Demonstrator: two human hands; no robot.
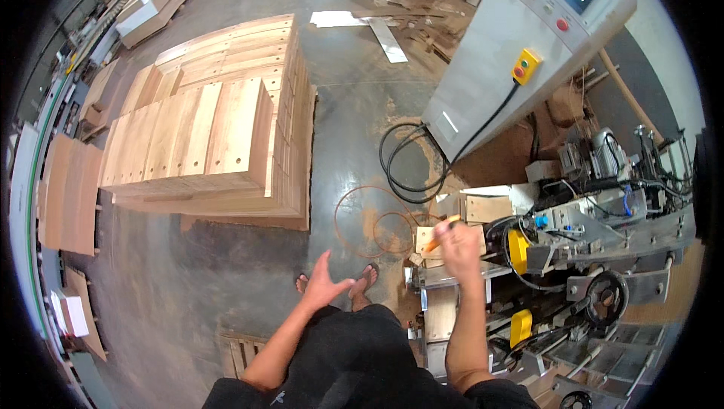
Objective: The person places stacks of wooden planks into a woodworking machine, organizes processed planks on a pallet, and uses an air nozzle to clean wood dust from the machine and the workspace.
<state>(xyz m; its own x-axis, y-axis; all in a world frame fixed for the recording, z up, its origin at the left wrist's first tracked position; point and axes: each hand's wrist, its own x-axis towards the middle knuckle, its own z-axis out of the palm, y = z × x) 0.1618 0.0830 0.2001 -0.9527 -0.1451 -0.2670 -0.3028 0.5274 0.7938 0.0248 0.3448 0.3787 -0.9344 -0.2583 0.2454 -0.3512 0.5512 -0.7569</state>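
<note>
My left hand (324, 284) hangs in front of my body above the floor, thumb and fingers apart, with nothing in it. My right hand (460, 247) is closed round a slim orange tool (433, 245), its exact kind too small to make out. Below and around that hand lie pale wooden boards (487, 208) at the end of a metal machine (603, 228). One of these boards shows drilled holes. A thin orange hose (337, 217) lies coiled on the floor just left of the boards.
A large stack of drilled wooden panels (219, 119) stands at left. A grey control cabinet (490, 62) rises at the far right, with a black cable (386, 160) looped by its foot. Wood scraps (411, 21) litter the floor beyond. A black handwheel (607, 296) sits on the machine.
</note>
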